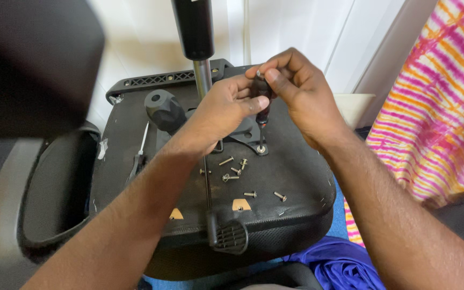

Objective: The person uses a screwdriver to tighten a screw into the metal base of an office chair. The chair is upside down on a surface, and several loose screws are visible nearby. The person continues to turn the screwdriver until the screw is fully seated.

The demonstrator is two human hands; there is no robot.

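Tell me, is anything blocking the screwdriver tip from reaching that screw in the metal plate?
Nothing visible does. The left hand and right hand hold the screwdriver upright, its tip right at the screw in the metal plate. The loose screws lie apart, nearer the camera.

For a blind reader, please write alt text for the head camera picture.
Both hands, left hand and right hand, hold a small screwdriver upright on a screw in the metal bracket under an upturned office chair seat. Loose screws lie nearby.
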